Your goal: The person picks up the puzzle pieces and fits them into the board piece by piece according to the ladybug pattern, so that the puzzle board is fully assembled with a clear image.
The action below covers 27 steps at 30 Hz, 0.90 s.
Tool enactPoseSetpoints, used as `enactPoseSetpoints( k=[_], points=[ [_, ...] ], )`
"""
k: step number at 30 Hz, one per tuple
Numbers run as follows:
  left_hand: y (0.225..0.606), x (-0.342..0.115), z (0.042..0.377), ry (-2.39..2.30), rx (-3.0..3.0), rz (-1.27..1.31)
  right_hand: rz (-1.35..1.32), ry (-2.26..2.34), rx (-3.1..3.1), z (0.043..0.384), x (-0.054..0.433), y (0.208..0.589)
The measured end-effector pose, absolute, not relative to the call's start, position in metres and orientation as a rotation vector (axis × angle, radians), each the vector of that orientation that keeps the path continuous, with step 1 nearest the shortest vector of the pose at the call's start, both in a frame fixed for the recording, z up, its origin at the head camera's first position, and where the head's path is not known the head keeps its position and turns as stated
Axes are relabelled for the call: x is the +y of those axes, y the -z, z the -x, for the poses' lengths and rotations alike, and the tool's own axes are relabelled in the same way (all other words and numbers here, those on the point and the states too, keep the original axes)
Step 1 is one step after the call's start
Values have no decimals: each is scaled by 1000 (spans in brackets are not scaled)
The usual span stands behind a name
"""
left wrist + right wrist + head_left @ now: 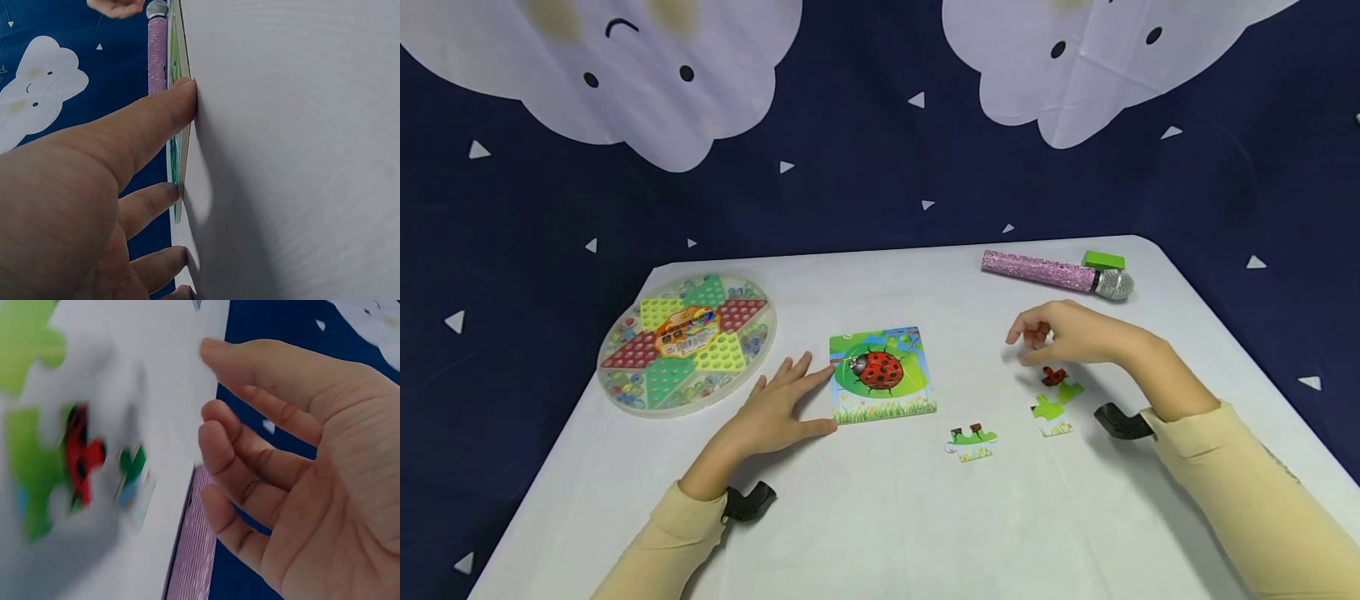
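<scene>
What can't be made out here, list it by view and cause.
Head view: print on the game box label, too small to read.
Left wrist view: picture on the ladybug board, seen nearly edge-on, partly behind the left hand; the right hand, cut off by the top edge.
Right wrist view: fine detail on the puzzle pieces, blurred.

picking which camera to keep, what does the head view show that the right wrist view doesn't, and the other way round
Only the head view: the left hand, the round marble game and the green block.
Only the right wrist view: the palm of the right hand.
Both: the right hand itself, loose puzzle pieces, the pink microphone's handle and the navy backdrop.
</scene>
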<state>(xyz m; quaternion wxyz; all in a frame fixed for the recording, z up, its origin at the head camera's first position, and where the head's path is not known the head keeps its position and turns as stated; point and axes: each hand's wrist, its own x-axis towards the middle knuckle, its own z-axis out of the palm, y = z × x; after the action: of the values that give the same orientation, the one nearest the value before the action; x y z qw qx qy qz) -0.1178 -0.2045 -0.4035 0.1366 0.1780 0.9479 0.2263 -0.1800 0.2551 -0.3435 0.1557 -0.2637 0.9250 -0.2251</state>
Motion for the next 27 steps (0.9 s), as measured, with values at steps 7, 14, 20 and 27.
enactPoseSetpoints(
  k=[7,14,20,27],
  points=[
    [405,-205,119,-649,2749,-517,622,750,2609,165,293,352],
    [405,-205,118,-655,2745,-517,566,727,2629,153,308,361],
    [406,-206,118,-661,2748,-512,523,721,2651,145,307,370],
    [405,-206,118,-656,2749,-516,510,723,2666,140,308,380]
  ],
)
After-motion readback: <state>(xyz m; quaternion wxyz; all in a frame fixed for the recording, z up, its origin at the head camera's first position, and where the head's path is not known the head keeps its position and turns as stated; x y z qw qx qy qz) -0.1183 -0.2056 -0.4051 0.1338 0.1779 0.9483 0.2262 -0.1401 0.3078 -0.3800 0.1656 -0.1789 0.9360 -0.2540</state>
